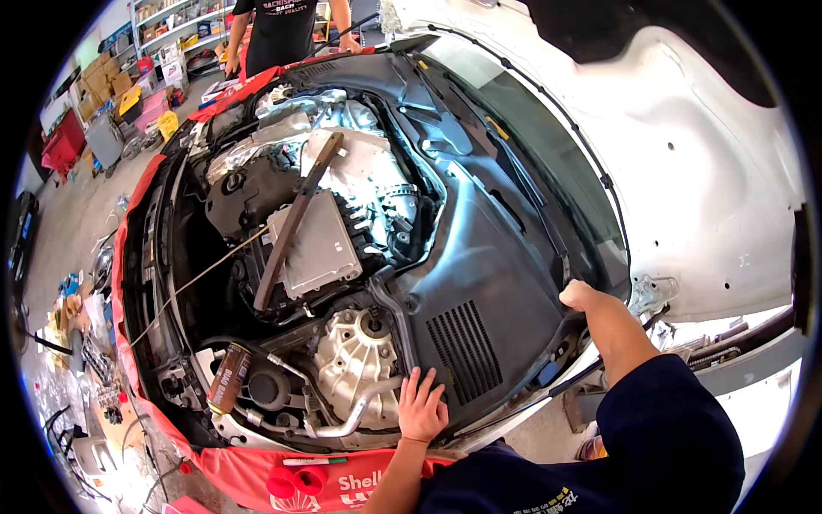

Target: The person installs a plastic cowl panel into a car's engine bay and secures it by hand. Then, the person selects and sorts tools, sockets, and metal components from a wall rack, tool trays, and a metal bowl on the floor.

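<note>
A black plastic cowl cover [454, 265] with a slotted vent grille [465, 351] lies along the base of the windshield. My left hand [421, 407] rests on its front edge, fingers spread, beside the black rubber seal [394, 321] and the silver strut tower [355, 355]. At the cover's outer rear corner, my right hand [580, 296] is closed in a fist near the lower end of the wiper arm [535, 195]. What its fingers grip is hidden.
A long metal bar [295, 227] lies across the engine bay over a grey control box [321, 244]. A brown spray can [229, 377] leans near the front corner. Red fender covers [248, 480] drape the edges. The white hood [711, 171] stands raised. Another person [287, 34] stands opposite.
</note>
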Action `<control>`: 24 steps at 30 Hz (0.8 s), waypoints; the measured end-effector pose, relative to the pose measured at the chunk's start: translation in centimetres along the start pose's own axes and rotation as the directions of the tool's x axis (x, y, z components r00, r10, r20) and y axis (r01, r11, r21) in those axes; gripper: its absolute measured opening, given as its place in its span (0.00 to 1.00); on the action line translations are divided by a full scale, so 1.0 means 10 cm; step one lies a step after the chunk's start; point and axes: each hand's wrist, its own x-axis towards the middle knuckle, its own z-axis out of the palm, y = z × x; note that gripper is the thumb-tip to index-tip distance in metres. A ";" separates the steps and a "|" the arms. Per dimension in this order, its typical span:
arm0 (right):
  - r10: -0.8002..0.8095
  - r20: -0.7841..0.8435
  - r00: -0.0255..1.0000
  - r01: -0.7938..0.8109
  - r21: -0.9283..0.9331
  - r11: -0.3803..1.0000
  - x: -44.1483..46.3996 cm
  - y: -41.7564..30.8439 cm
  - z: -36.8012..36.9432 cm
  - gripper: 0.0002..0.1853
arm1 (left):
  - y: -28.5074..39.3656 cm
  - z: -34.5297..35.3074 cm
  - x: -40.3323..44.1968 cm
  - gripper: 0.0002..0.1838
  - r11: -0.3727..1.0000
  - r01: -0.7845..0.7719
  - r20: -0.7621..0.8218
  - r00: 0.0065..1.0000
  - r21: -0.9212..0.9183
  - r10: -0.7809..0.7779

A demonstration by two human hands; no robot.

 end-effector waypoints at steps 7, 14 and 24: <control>0.206 0.571 0.795 -0.513 0.451 0.730 0.73 0.33 0.12 0.09 | -0.05 0.00 -0.03 0.12 0.998 0.018 -0.019 1.000 -0.059 -0.020; -0.114 0.191 0.975 0.161 -0.255 0.953 0.32 0.14 0.04 0.14 | -0.04 -0.01 -0.02 0.12 0.997 0.013 -0.009 1.000 -0.080 -0.013; 0.112 0.180 0.977 -0.150 0.214 0.965 0.50 0.20 0.17 0.13 | -0.04 -0.01 -0.02 0.11 0.999 0.004 0.001 1.000 -0.039 -0.004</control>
